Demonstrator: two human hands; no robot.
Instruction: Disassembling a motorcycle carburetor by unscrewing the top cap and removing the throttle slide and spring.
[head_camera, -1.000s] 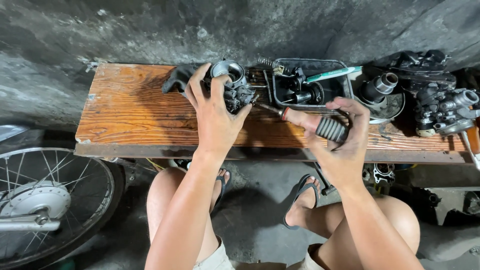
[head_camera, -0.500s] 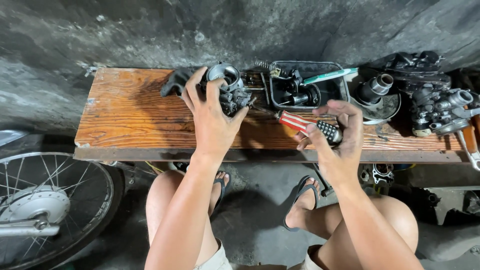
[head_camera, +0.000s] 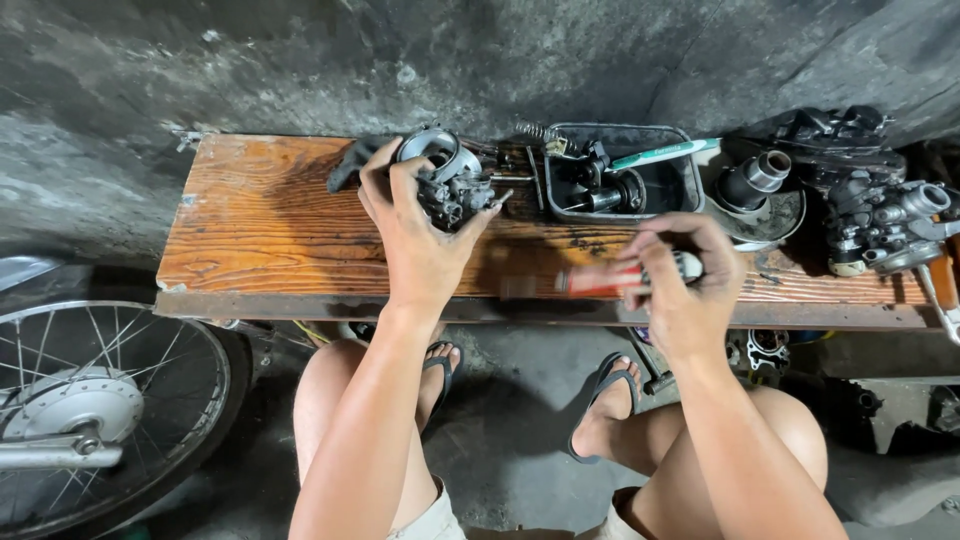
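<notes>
Head view: the left hand (head_camera: 418, 240) is wrapped around a carburetor (head_camera: 447, 185), fingers curled over its near side and thumb out to the right, holding it upright on the far part of the wooden bench (head_camera: 270, 230). The grip is closed firmly on the metal body; a dark rag (head_camera: 350, 160) lies just behind it.

The right hand (head_camera: 682, 285) is closed in a loose fist around a screwdriver (head_camera: 600, 281) with a red handle. The tool lies crosswise above the front edge of the bench, its tip pointing left toward the other hand, blurred. Fingers fold over the grey end of the handle, thumb on top.

Beyond it sits a black tray (head_camera: 680, 185) of small parts with a green toothbrush (head_camera: 665, 153) across its rim. Further right are more engine parts (head_camera: 885, 225). A spoked wheel (head_camera: 90, 410) stands at lower left.
</notes>
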